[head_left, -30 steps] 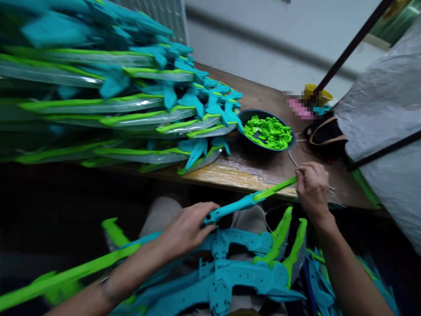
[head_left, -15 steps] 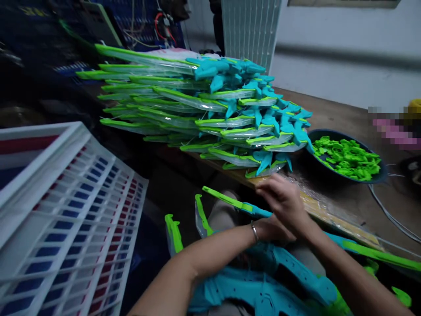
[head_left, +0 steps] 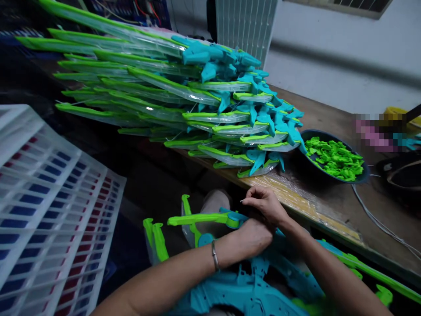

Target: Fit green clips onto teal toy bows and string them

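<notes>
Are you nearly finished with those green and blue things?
Not quite, maybe. The big pile on the table looks done. The left hand holds a long piece; the right hand pinches something tiny. The lap pieces and green bits in the bowl seem left to do.

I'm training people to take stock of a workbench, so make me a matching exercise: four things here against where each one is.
Things
1. Small green pieces
2. White slatted crate
3. Large blue-and-green stack
4. Metal bracelet

Places
A. On the table, left of the dark bowl
B. Around the wrist, by the left hand
C. Inside the dark bowl
D. At the left edge of the view, below the table's height

Right pairs: 1-C, 2-D, 3-A, 4-B
</notes>
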Demonstrator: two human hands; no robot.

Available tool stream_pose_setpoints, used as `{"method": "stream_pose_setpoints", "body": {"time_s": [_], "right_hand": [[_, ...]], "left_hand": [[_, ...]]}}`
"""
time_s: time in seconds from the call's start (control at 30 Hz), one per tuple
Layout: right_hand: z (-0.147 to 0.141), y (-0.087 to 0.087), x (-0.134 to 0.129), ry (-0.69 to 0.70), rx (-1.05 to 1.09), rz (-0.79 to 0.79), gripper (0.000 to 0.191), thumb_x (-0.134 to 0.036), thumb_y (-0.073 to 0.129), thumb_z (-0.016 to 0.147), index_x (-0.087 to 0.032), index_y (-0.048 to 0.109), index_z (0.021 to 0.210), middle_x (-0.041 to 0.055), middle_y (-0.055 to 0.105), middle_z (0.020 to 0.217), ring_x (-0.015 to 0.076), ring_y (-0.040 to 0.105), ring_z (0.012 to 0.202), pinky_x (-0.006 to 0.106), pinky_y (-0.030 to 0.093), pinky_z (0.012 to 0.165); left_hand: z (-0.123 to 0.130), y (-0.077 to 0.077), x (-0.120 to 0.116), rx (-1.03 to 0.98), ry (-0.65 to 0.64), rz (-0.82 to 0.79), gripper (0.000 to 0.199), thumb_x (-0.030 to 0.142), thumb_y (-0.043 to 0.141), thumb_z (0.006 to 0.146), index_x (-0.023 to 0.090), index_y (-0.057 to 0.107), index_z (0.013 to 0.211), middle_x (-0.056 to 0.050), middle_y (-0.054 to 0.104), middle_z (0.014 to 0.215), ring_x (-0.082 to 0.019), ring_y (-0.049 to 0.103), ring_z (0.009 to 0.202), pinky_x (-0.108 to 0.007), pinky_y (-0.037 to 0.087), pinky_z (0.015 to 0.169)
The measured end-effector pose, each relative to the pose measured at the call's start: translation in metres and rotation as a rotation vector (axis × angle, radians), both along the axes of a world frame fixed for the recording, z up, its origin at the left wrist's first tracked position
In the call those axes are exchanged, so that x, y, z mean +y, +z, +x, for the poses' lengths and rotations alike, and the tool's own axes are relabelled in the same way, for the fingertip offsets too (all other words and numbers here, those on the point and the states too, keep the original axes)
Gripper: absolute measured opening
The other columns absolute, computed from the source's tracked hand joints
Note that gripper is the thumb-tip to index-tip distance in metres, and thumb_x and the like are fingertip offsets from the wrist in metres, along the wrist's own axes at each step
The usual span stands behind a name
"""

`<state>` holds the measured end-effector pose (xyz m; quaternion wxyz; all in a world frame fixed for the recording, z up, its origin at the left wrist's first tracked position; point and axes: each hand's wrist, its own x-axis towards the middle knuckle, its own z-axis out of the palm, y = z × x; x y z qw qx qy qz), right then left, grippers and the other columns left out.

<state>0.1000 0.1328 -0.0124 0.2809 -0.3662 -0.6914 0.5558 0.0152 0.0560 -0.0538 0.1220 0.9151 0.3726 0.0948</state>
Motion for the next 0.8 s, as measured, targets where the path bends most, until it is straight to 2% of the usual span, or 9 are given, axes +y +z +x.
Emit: {"method": "stream_pose_setpoints", "body": {"time_s": [0.17,0.23,0.33,0.47,0.53,0.6,0.7,0.73,0.8], "right_hand": [[0.0,0.0,-0.001,0.043,-0.05,0.016,0.023,-0.038,0.066,0.083,-0.015,0.067,0.082,0.0016,0.064,0.075,0.013,0.057,0.068,0.024,0.046,0.064],[0.0,-0.001,-0.004,0.071,-0.068,0.047,0.019,-0.033,0.061,0.086,-0.015,0.068,0.088,0.0029,0.067,0.082,0.0142,0.061,0.074,0.025,0.048,0.068],[0.0,-0.003,-0.01,0.089,-0.088,0.114,0.016,-0.027,0.057,0.089,-0.016,0.068,0.093,0.0044,0.069,0.09,0.0165,0.064,0.084,0.028,0.05,0.077],[-0.004,-0.005,-0.018,0.111,-0.102,0.211,0.016,-0.019,0.054,0.093,-0.017,0.069,0.098,0.0057,0.068,0.097,0.0177,0.063,0.091,0.031,0.048,0.085],[-0.007,-0.006,-0.022,0.144,-0.108,0.246,0.015,-0.016,0.055,0.093,-0.017,0.069,0.096,0.0057,0.067,0.096,0.0173,0.062,0.09,0.03,0.047,0.084],[-0.01,-0.007,-0.026,0.174,-0.114,0.266,0.014,-0.014,0.055,0.094,-0.017,0.068,0.092,0.0053,0.065,0.093,0.0162,0.061,0.086,0.028,0.047,0.079],[-0.016,-0.006,-0.032,0.199,-0.126,0.279,0.013,-0.012,0.054,0.095,-0.016,0.065,0.088,0.0043,0.063,0.089,0.0145,0.059,0.081,0.026,0.045,0.075],[-0.017,-0.006,-0.035,0.209,-0.128,0.282,0.013,-0.011,0.054,0.095,-0.016,0.064,0.088,0.004,0.063,0.088,0.0142,0.059,0.081,0.025,0.045,0.074],[-0.019,-0.006,-0.04,0.237,-0.128,0.287,0.013,-0.011,0.054,0.096,-0.016,0.063,0.089,0.0037,0.063,0.087,0.014,0.059,0.081,0.025,0.044,0.073]], "left_hand": [[-0.006,0.008,-0.008,0.061,-0.046,0.012,0.023,0.005,0.051,0.09,0.007,0.07,0.102,-0.013,0.071,0.092,-0.028,0.067,0.09,-0.041,0.054,0.083],[-0.01,0.008,-0.013,0.065,-0.041,0.022,0.027,0.004,0.049,0.09,0.007,0.069,0.109,-0.014,0.071,0.099,-0.029,0.066,0.097,-0.042,0.053,0.092],[-0.02,0.006,-0.028,0.066,0.04,0.035,0.032,0.006,0.047,0.093,0.006,0.063,0.121,-0.017,0.069,0.117,-0.031,0.063,0.111,-0.046,0.049,0.102],[-0.044,0.003,-0.061,-0.001,0.195,0.019,0.029,0.01,0.056,0.091,0.006,0.062,0.119,-0.019,0.066,0.124,-0.034,0.062,0.114,-0.049,0.052,0.1],[-0.059,0.001,-0.075,-0.172,0.315,0.03,0.027,0.012,0.06,0.091,0.009,0.061,0.118,-0.017,0.067,0.122,-0.032,0.064,0.114,-0.046,0.054,0.099],[-0.073,0.0,-0.085,-0.401,0.508,0.066,0.026,0.016,0.061,0.094,0.013,0.059,0.12,-0.013,0.069,0.116,-0.027,0.067,0.107,-0.04,0.057,0.092],[-0.088,-0.001,-0.087,-0.678,0.804,0.054,0.022,0.021,0.063,0.097,0.017,0.06,0.117,-0.006,0.073,0.102,-0.017,0.071,0.083,-0.027,0.057,0.075],[-0.091,0.0,-0.086,-0.737,0.852,0.02,0.02,0.021,0.065,0.096,0.018,0.061,0.114,-0.004,0.074,0.098,-0.015,0.071,0.078,-0.024,0.056,0.07],[-0.094,0.003,-0.082,-0.812,0.866,-0.043,0.011,0.021,0.067,0.095,0.019,0.066,0.105,0.0,0.074,0.09,-0.012,0.07,0.073,-0.02,0.053,0.066]]}}
